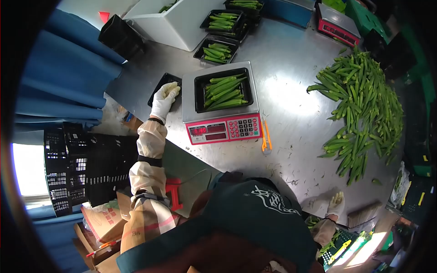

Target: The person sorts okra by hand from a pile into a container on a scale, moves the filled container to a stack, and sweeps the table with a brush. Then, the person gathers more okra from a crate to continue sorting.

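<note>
My left hand [165, 100], in a white glove, is over a small black tray [159, 86] left of the scale. Its fingers are curled together; what they grip, if anything, is hidden. On the steel plate of a red-fronted digital scale [224, 132] sits a black tray [200, 93] holding several green okra pods [225, 91]. Red digits glow on the scale's display. My right hand [336, 203], also gloved, is low by the table's near edge, below the big okra pile [359, 107]. Its fingers are stretched out, and no object shows in them.
Orange-handled tweezers [266, 139] lie right of the scale. Behind stand filled okra trays [216, 52] and a white foam box [170, 25]. Another scale [337, 25] is at the back right. Black crates [86, 168] and cardboard boxes [104, 220] are left of the steel table [287, 59].
</note>
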Available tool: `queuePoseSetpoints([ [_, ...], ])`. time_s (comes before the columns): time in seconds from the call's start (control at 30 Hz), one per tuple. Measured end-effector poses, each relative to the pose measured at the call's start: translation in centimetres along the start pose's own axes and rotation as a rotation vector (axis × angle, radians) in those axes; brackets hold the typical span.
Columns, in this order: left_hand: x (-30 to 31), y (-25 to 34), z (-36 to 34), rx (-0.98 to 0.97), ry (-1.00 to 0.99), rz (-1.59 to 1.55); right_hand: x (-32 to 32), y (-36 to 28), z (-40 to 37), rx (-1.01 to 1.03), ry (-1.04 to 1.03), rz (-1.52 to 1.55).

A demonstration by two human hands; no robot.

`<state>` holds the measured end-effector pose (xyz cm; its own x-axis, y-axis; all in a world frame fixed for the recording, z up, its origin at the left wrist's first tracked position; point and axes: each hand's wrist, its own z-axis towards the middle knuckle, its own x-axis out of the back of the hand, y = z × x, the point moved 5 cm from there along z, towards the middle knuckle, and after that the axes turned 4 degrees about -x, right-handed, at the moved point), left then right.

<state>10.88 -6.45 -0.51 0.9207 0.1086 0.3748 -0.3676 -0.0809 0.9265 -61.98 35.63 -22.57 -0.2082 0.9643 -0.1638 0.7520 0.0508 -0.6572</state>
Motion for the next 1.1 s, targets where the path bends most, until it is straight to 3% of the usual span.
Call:
queuePoseSetpoints([
  [0.07, -0.1, -2.0, -0.4, 0.12, 0.038, -0.052, 0.9, 2.1, 0.7, 0.027, 0.038, -0.128],
  [0.23, -1.2, -4.0, -0.1, 0.086, 0.023, -0.064, -1.3, 3.1, -0.9, 0.268, 0.191, -0.462],
  [0.33, -2.7, -4.5, 0.1, 0.111, 0.009, -0.069, -1.7, 3.1, -0.3, 0.36, 0.214, -0.471],
  [0.4, -4.9, -5.1, -0.2, 0.049, -0.08, 0.102, -1.3, 3.4, 0.8, 0.4, 0.206, -0.449],
  [0.43, -6.2, -7.1, -0.3, 0.153, -0.108, 0.111, -1.0, 3.6, 1.4, 0.423, 0.208, -0.426],
  [0.47, -7.8, -6.4, -1.1, 0.222, -0.219, -0.077, -0.8, 3.7, 1.8, 0.446, 0.209, -0.402],
  [0.5, -8.0, -6.5, -0.8, 0.186, -0.149, -0.011, -0.7, 3.7, 1.9, 0.48, 0.196, -0.404],
  [0.53, -7.7, -10.8, 1.5, 0.055, -0.094, 0.083, -0.6, 3.8, 1.8, 0.514, 0.184, -0.407],
  [0.6, -7.1, -13.2, 4.7, -0.038, -0.06, 0.167, -0.5, 3.9, 1.8, 0.559, 0.181, -0.432],
  [0.8, -4.9, -3.3, 12.4, 0.127, -0.103, 0.111, -0.4, 3.8, 1.8, 0.647, 0.221, -0.481],
  [0.93, -3.6, -6.7, 22.5, 0.133, -0.037, 0.119, -0.5, 4.7, 1.3, 0.644, 0.305, -0.52],
  [1.0, -3.7, -7.9, 25.7, 0.177, -0.019, 0.11, 3.6, 6.4, 6.1, 0.714, 0.286, -0.591],
  [1.1, -4.5, -10.5, 29.5, 0.254, -0.036, 0.172, 1.6, 7.0, 3.7, 0.735, 0.362, -0.654],
])
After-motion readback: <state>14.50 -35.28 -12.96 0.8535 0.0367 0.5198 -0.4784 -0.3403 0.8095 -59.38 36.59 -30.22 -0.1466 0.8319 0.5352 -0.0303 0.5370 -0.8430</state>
